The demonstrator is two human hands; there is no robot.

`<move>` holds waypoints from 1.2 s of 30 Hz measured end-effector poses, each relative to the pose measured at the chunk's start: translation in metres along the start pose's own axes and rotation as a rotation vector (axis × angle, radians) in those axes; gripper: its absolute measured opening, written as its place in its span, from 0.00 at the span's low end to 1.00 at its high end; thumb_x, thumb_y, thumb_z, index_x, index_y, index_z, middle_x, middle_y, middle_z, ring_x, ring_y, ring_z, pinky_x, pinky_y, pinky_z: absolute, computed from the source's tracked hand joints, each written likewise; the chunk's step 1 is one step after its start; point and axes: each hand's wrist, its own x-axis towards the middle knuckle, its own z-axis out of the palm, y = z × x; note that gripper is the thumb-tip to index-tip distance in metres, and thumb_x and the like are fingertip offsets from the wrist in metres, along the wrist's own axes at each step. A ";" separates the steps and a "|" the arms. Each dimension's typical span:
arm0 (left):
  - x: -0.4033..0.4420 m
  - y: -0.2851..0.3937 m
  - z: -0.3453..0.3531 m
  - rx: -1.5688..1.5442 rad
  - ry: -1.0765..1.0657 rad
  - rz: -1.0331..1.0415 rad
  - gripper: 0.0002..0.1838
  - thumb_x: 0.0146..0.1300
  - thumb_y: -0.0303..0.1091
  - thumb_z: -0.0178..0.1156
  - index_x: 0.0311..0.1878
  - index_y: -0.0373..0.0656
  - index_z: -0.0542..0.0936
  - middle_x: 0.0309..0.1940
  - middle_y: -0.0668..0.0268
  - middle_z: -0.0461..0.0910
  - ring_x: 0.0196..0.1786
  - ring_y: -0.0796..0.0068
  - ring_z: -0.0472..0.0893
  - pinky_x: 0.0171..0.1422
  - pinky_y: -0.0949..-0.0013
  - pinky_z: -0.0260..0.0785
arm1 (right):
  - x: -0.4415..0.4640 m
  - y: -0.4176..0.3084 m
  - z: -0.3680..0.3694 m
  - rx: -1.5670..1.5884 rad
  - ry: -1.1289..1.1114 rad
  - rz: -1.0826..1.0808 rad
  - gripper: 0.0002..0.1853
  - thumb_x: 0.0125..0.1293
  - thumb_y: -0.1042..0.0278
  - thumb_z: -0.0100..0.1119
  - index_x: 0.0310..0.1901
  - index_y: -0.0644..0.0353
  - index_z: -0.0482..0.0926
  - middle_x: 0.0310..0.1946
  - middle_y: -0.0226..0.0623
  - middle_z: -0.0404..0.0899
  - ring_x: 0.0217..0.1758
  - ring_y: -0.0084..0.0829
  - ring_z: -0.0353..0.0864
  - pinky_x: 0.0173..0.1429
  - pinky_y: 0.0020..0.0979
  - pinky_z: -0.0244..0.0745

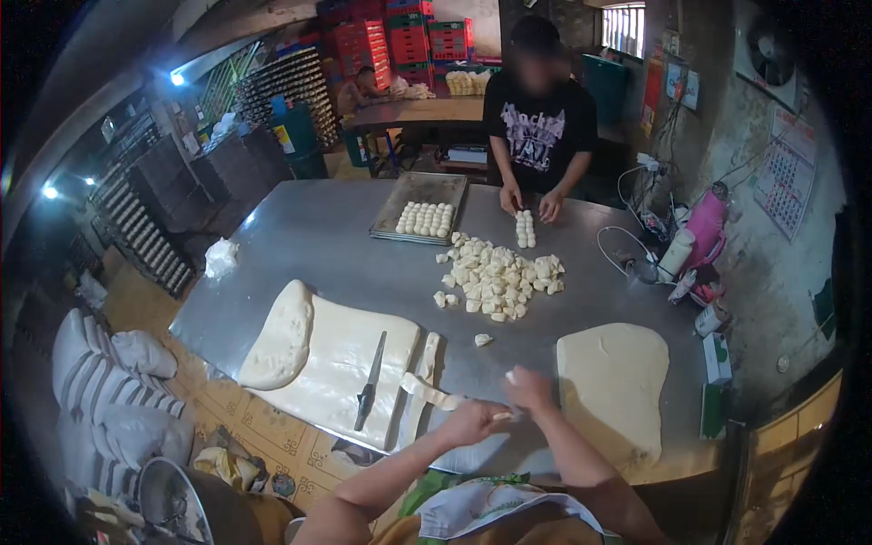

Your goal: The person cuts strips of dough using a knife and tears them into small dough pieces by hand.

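Observation:
My left hand (476, 421) is closed around the end of a dough strip (425, 391), which trails left across the steel table (350, 232). Close beside it, my right hand (530, 391) is closed, with a small pale dough piece (510, 374) showing at its fingers. Other cut strips lie by the edge of a large dough slab (331, 354), its far-left end folded thickly. A knife (372, 381) rests on this slab. To the right of my hands lies a second flat dough sheet (613, 386). Ahead is a heap of cut dough pieces (500, 277), with one loose piece (483, 340) nearer me.
Across the table a co-worker (540, 113) handles a row of dough balls (526, 229). A tray (386, 213) holds more balls. A white lump (221, 258) sits at the left edge. Bottles and a pink container (707, 222) crowd the right edge; stacked sacks (109, 391) stand left.

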 end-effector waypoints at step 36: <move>0.061 -0.051 0.007 -0.153 -0.234 -0.055 0.20 0.59 0.28 0.60 0.57 0.43 0.80 0.43 0.55 0.83 0.50 0.53 0.83 0.57 0.59 0.74 | 0.007 -0.022 -0.002 0.190 0.266 0.134 0.19 0.60 0.56 0.68 0.47 0.59 0.79 0.43 0.52 0.82 0.49 0.50 0.83 0.51 0.46 0.78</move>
